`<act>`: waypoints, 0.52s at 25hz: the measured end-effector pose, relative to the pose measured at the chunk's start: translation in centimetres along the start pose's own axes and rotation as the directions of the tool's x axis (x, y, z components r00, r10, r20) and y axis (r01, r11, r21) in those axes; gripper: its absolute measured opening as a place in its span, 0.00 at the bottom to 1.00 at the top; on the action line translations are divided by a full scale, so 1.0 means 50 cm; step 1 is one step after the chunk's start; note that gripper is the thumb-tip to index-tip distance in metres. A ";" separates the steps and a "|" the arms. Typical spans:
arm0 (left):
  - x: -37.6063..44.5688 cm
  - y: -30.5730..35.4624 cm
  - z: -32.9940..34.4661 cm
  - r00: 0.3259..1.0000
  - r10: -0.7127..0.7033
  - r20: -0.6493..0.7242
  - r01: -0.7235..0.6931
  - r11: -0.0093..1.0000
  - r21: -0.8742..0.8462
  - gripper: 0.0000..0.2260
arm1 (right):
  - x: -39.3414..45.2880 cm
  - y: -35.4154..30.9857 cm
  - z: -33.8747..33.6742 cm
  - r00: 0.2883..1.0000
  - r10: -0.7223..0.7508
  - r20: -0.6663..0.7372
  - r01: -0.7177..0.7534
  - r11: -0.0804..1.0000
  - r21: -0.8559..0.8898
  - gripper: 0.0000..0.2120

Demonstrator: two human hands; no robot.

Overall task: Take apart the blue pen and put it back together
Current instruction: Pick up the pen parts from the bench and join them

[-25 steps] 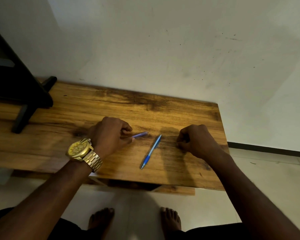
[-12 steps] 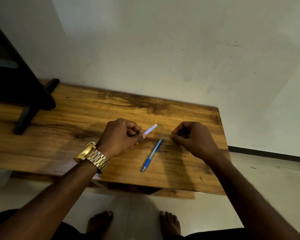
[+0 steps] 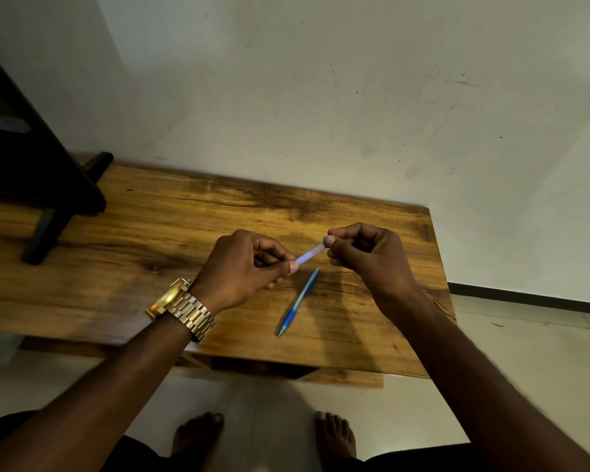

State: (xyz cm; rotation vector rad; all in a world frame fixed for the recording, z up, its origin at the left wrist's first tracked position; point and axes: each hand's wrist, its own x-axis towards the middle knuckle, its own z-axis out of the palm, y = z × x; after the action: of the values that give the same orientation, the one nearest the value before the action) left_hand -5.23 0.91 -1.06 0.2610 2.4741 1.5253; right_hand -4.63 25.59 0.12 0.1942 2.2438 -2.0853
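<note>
The blue pen is in parts. Its front part (image 3: 298,302), with the blue grip and the tip toward me, lies on the wooden table (image 3: 157,233). A short pale translucent tube (image 3: 308,254) is held in the air above the table between both hands. My left hand (image 3: 244,264) pinches its lower left end. My right hand (image 3: 365,253) pinches the upper right end, where a small blue cap (image 3: 325,239) shows at my fingertips. The held part is slightly blurred.
A black stand (image 3: 48,199) with a slanted leg sits on the table's left side. A white wall rises right behind the table. The table's right edge drops to a pale floor, and my bare feet (image 3: 198,434) are below the near edge.
My left hand lifted the pale tube off the table and raised it. My right hand came up from the table and took hold of the tube's other end. The front part stayed put.
</note>
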 end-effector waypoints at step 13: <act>-0.003 0.009 -0.001 1.000 -0.017 -0.016 0.017 1.000 -0.001 0.07 | 0.013 0.012 -0.007 0.996 0.047 0.072 -0.057 0.988 0.144 0.10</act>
State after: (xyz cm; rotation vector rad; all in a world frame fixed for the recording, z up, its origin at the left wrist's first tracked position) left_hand -5.10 1.01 -0.61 0.2273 2.4808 1.5278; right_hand -5.16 25.99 -0.53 0.1850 2.0269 -2.1943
